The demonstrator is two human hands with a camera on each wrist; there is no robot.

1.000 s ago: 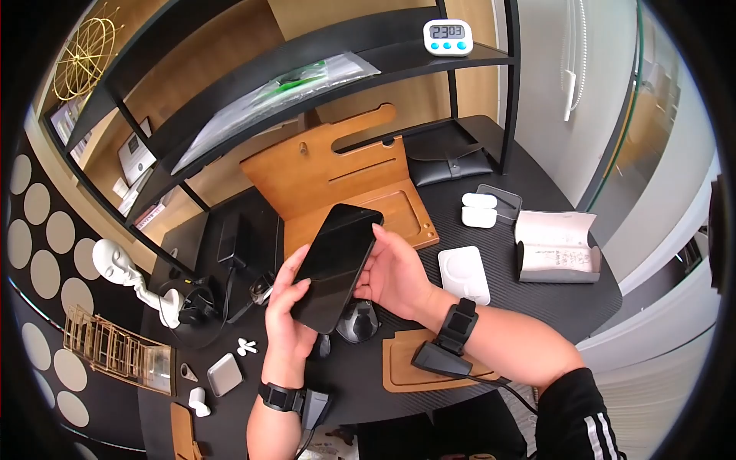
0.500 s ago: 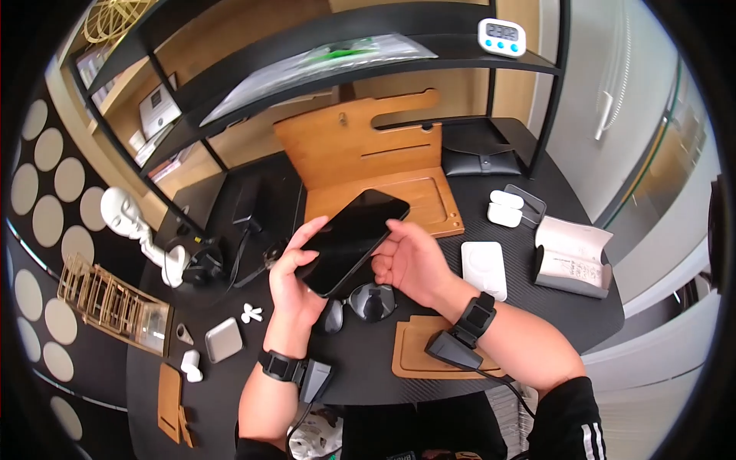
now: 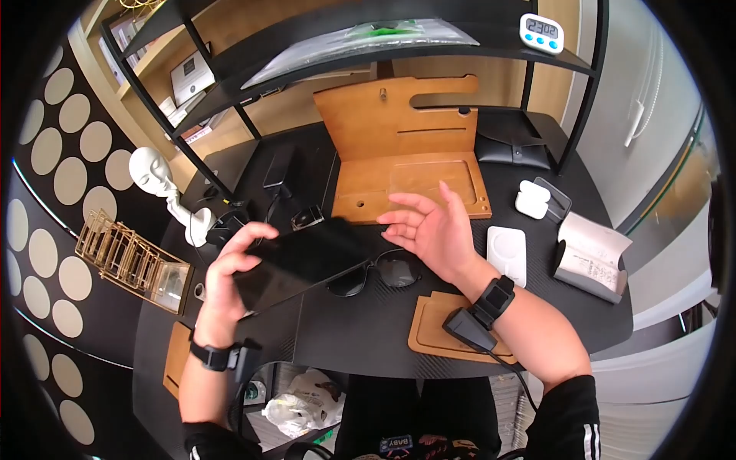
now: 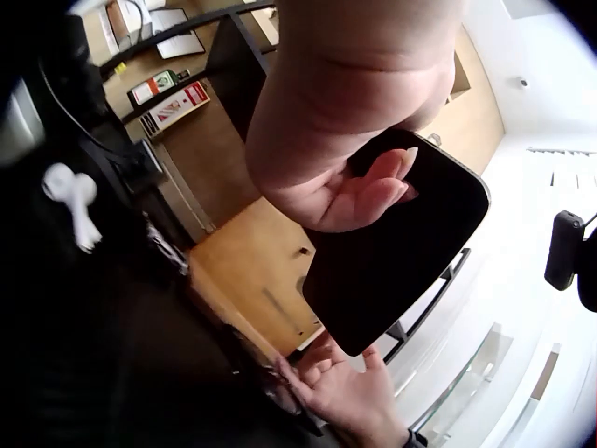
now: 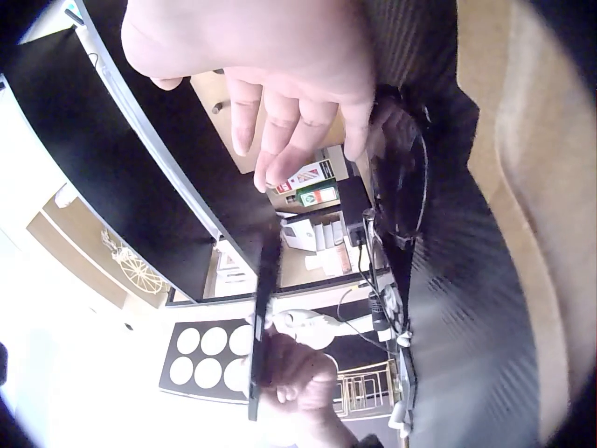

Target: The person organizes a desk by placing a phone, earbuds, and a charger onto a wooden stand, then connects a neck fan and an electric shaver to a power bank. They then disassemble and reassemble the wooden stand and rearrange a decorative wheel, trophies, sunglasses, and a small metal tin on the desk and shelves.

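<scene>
A large black smartphone point(image 3: 310, 264) is gripped at its left end by my left hand point(image 3: 222, 284), thumb and fingers around its edges. It is tilted above the table, and the right wrist view shows it nearly edge-on. My right hand point(image 3: 438, 236) has let go of the phone and hovers to its right, fingers loosely spread, holding nothing. Beneath the hands lie dark sunglasses point(image 3: 397, 270), partly covered by the phone. Behind them stands a brown wooden desk organizer point(image 3: 399, 146) with a raised back panel and a recessed base.
Near the front edge is a flat wooden tray point(image 3: 429, 330). Right of it lie a white square pad point(image 3: 507, 257), a white earbud case point(image 3: 533, 199) and an opened glasses case point(image 3: 590, 257). A black shelf point(image 3: 337, 65) arches over the back. A white mannequin figure point(image 3: 157, 172) stands left.
The right hand has released the phone and opened out. The left hand has carried the phone to the left and lower, turning it flatter. The head view has shifted.
</scene>
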